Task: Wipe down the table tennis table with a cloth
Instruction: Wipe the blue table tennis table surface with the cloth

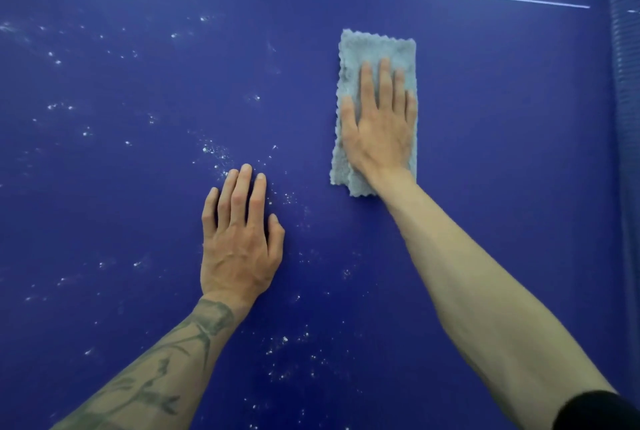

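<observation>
The tattooed left forearm (166, 367) is reaching in low; the right hand (379, 124) is pressing a folded pale grey microfibre cloth (377, 45).
Both hands are lying flat on the dark blue counter (485, 117), fingers (384, 79) straight and gripping nothing, the left hand (239, 239) bare. The cloth's long axis is pointing away from the person, and the scattered white dusty specks (211, 150) are lying to its left, so the next sweep likely needs to go leftward.
</observation>
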`<state>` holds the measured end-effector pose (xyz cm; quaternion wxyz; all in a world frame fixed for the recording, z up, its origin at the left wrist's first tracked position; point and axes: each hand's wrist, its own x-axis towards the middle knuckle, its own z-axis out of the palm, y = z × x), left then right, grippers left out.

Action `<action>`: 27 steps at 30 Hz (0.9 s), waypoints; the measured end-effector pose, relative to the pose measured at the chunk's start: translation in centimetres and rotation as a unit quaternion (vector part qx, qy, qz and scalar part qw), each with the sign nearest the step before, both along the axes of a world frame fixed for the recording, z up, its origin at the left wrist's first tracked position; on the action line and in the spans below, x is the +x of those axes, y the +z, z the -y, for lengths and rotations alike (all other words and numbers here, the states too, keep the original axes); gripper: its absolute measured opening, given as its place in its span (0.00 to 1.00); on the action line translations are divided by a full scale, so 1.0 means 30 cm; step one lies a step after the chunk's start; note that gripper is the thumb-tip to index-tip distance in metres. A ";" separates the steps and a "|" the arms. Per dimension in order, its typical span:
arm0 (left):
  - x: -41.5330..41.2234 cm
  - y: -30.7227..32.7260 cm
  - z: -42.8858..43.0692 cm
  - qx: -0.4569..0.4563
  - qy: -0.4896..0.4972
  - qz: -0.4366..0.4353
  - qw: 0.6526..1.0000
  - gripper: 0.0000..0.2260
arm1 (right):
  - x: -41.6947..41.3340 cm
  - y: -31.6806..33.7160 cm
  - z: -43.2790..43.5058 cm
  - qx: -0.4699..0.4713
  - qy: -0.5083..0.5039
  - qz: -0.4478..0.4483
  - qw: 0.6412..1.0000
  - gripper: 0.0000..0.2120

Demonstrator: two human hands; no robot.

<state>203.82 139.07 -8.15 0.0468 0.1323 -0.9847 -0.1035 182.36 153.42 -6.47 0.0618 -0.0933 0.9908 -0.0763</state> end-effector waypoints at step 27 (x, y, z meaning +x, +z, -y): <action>0.001 0.021 -0.003 0.003 0.003 0.001 1.000 0.26 | 0.230 0.010 -0.201 0.020 0.033 0.037 0.999 0.32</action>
